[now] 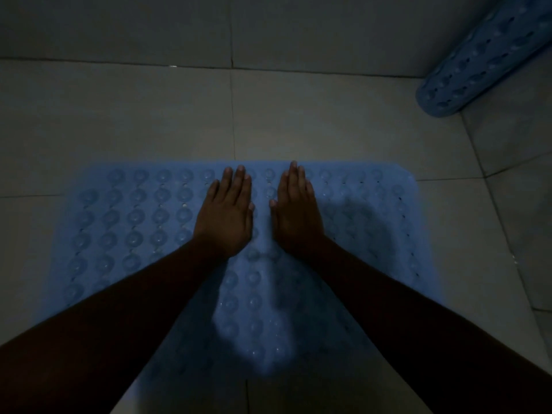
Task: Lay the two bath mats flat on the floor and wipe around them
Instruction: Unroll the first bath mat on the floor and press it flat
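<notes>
A blue bath mat (134,222) with rows of round suction cups lies spread on the tiled floor in front of me. My left hand (227,210) rests palm down on it near its far edge, fingers straight and close together. My right hand (297,209) lies flat beside it, a narrow gap between the two. Neither hand holds anything. A second blue mat (484,58) stands rolled up, leaning in the far right corner.
Pale floor tiles (119,121) with dark grout lines surround the mat. A tiled wall (149,25) rises at the back and another on the right. The room is dim, and my forearms shade the mat's near part.
</notes>
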